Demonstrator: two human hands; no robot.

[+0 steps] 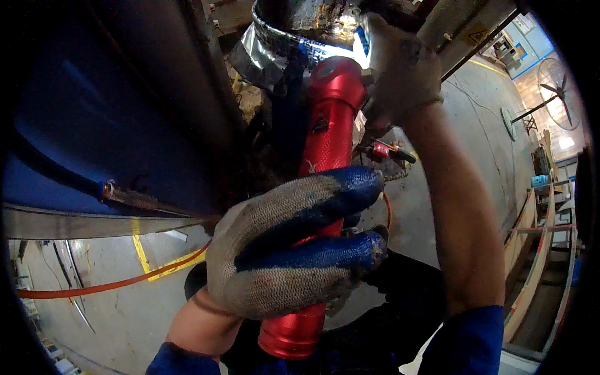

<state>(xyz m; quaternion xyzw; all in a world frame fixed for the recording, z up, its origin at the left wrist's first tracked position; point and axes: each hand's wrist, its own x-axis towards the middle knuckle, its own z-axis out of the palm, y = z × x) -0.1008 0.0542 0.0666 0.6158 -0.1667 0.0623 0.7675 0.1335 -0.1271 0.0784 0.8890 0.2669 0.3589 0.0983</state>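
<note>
My left hand [281, 244], in a grey knit glove with blue-coated fingers, is wrapped around a red metal flashlight [334, 137]. The flashlight is tilted, its head upward, and bright light falls on a dark cylinder [294, 47] with shiny silver foil [255, 59] around its side. My right hand [403, 69], in a similar soiled glove, reaches up to the right side of this cylinder. One blue fingertip shows by the lit rim; the other fingers are hidden by the hand and glare, so their grip is unclear.
A large dark blue machine panel [119, 125] fills the left, with a black hose [56, 162] ending in a metal fitting. An orange hose [112, 290] crosses at lower left. Below the right wrist is a small red-and-black tool [390, 151]. A floor fan [556, 94] and a frame rack [544, 250] stand right.
</note>
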